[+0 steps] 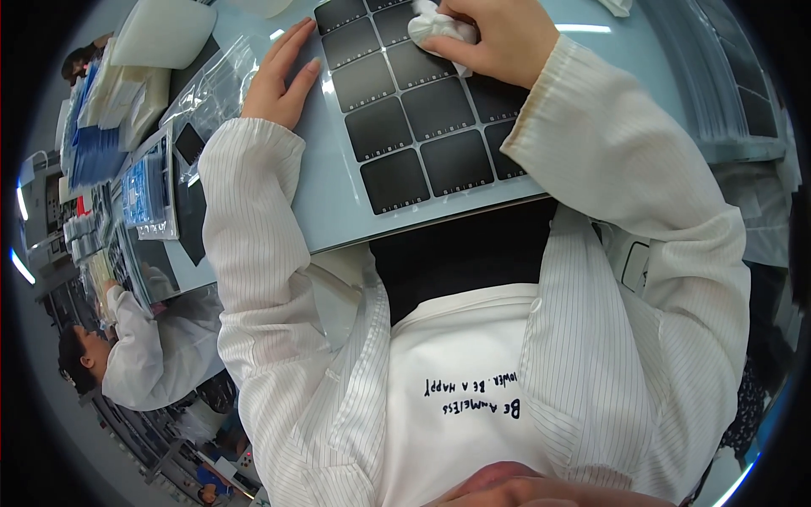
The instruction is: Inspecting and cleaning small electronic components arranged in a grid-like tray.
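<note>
Dark panels point(457, 162) with tiny pale marks point(400, 206) lie under a right hand point(511, 38) gripping white cloth point(439, 29), left hand point(279, 89) unclenched.

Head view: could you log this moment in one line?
Left hand: resting beside dark panels | Right hand: gripping white wad over panels | Surface: pale tabletop
</note>
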`<act>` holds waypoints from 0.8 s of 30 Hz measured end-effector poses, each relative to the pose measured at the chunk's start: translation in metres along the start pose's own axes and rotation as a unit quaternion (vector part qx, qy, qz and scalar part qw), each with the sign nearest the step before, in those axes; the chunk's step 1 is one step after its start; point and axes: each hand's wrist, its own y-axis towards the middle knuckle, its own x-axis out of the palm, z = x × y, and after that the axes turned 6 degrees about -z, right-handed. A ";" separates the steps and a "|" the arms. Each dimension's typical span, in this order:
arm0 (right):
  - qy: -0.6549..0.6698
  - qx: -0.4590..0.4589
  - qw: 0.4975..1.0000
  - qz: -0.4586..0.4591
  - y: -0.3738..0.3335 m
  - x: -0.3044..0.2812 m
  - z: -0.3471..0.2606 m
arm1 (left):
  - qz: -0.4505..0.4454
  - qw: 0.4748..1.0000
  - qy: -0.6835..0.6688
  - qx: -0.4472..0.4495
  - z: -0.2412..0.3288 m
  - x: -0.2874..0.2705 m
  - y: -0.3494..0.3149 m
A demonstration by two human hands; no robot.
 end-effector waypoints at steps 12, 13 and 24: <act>-0.023 -0.147 0.988 -0.035 -0.050 0.003 -0.029 | -0.002 1.000 0.009 -0.015 0.001 -0.001 -0.003; -0.021 -0.140 0.989 -0.049 -0.055 0.004 -0.038 | -0.003 1.000 0.007 -0.015 0.000 -0.001 -0.004; -0.030 -0.081 0.996 -0.022 -0.049 -0.019 -0.015 | -0.005 1.000 -0.004 -0.020 0.004 -0.004 -0.004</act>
